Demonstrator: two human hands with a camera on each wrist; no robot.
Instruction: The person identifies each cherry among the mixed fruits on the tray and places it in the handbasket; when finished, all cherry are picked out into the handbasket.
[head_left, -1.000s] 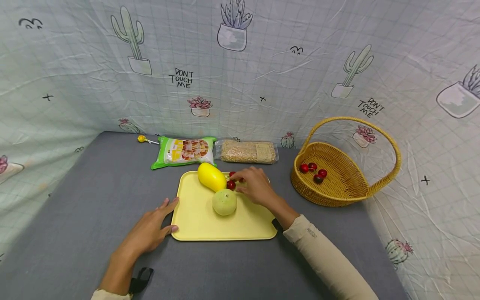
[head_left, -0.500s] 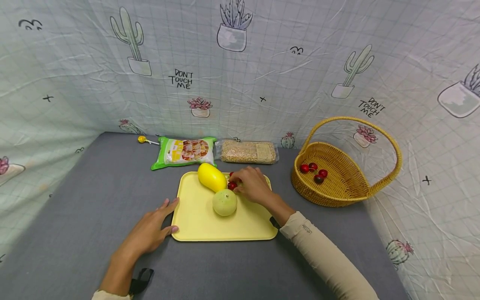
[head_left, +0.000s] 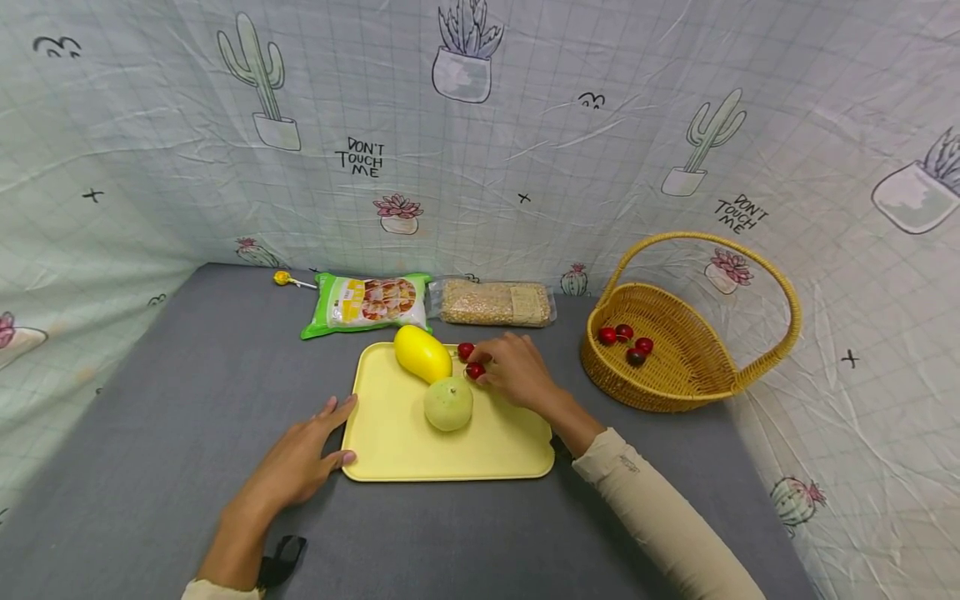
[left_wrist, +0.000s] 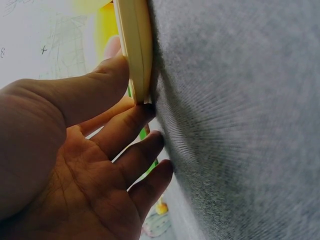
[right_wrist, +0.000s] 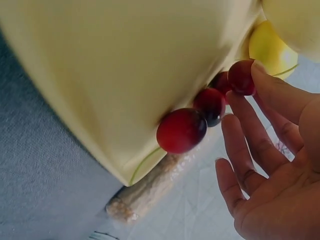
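A yellow tray (head_left: pixel 397 454) lies on the table, carrying a yellow mango (head_left: pixel 422 353), a round pale-green fruit (head_left: pixel 448 404) and several dark red cherries. My right hand (head_left: pixel 517 371) pinches one cherry (right_wrist: pixel 242 77) between thumb and fingers, just above the tray beside the green fruit. Another cherry (head_left: pixel 466 351) sits close behind it; in the right wrist view more cherries (right_wrist: pixel 181 130) rest on the tray near my fingers. My left hand (head_left: pixel 296 458) touches the tray's left edge, its fingers extended; in the left wrist view the thumb lies against the rim.
At the right stands a wicker basket (head_left: pixel 660 400) with a tall handle and several cherries (head_left: pixel 636 357) inside. Behind the tray lie a green-and-white food packet (head_left: pixel 367 302), a clear bag of grain (head_left: pixel 491 302) and a yellow lollipop (head_left: pixel 282 277). A patterned cloth (head_left: pixel 480 167) hangs behind the table.
My right hand has closed on a cherry beside the mango and drawn it slightly right, away from the mango. My left hand has stayed at the tray's edge.
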